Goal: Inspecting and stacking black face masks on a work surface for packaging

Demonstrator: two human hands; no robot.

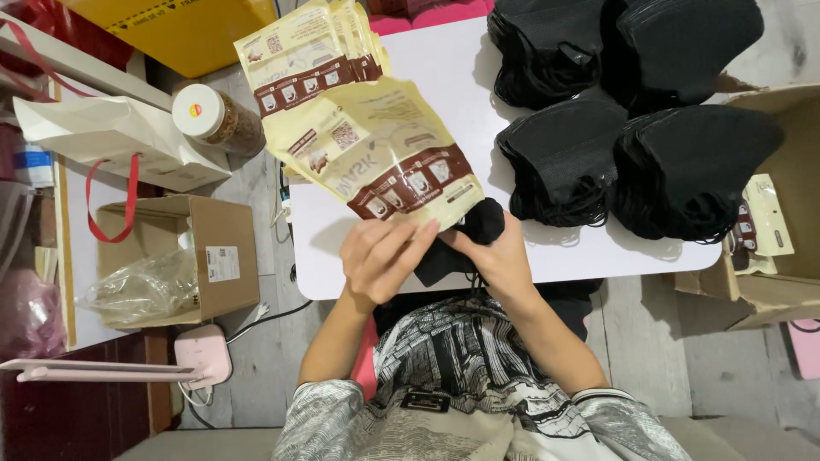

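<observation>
- Hands meet at the near table [530, 256] edge: left hand [380, 256] pinches the open mouth of a cream pouch [384, 154], seemingly to hold it wide.
- Right hand [500, 256] is clamped on folded black masks [465, 239], touching that mouth.
- More pouches [312, 51] lie far left; black mask stacks [632, 111] sit right, within reach.
</observation>
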